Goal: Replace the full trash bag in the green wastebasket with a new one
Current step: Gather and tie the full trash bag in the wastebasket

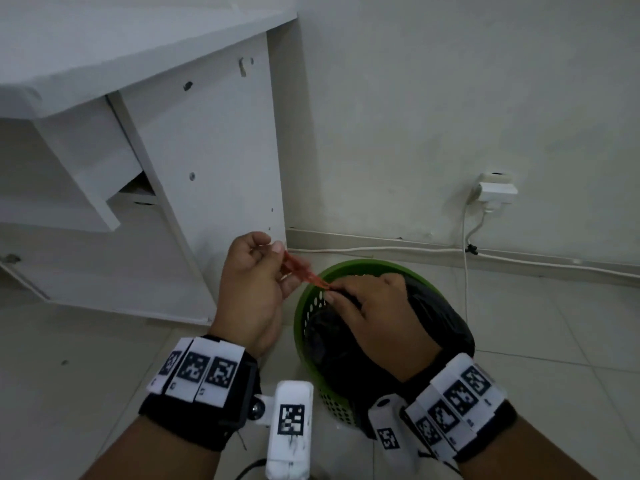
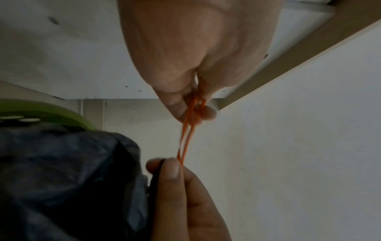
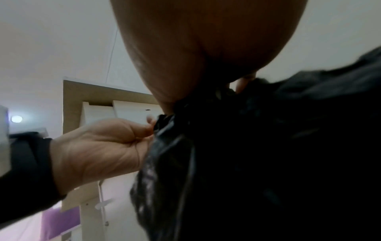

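The green wastebasket (image 1: 363,264) stands on the tiled floor by the wall, with a full black trash bag (image 1: 440,323) bulging out of it. An orange drawstring (image 1: 301,270) stretches taut between my two hands. My left hand (image 1: 277,263) pinches its far end above and left of the rim. My right hand (image 1: 332,292) grips the gathered bag neck where the string comes out. The left wrist view shows the drawstring (image 2: 185,141) running from my left hand (image 2: 193,112) down to the right fingers (image 2: 171,171). In the right wrist view my right hand (image 3: 206,93) bunches the bag (image 3: 268,163).
A white cabinet (image 1: 207,168) stands just left of the basket. On the wall to the right is a socket with a white plug (image 1: 495,192). A white cable (image 1: 381,251) runs along the baseboard behind the basket. Tiled floor (image 1: 86,358) lies open at the front left.
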`<act>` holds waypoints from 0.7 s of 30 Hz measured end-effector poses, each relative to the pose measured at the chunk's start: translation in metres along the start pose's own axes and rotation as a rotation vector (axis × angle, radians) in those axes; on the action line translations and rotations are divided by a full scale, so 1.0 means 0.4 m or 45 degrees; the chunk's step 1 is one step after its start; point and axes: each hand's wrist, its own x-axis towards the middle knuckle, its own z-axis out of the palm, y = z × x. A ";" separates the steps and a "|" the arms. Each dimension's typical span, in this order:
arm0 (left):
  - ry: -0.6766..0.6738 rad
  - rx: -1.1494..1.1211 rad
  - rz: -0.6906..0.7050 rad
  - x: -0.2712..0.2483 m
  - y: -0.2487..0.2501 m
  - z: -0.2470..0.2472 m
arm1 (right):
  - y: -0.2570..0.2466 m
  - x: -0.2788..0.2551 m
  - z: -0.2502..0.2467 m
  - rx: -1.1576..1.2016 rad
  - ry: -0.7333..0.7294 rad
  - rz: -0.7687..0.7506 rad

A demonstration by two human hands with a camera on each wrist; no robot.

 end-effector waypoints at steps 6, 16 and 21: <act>-0.385 1.033 0.443 0.007 -0.082 -0.020 | 0.099 -0.046 -0.025 -0.368 -0.245 -0.022; -0.832 1.747 0.647 0.058 -0.153 -0.097 | 0.224 -0.101 -0.075 -0.513 -0.307 -0.016; -0.785 1.781 0.663 0.089 -0.170 -0.147 | 0.249 -0.108 -0.085 -0.545 -0.442 0.005</act>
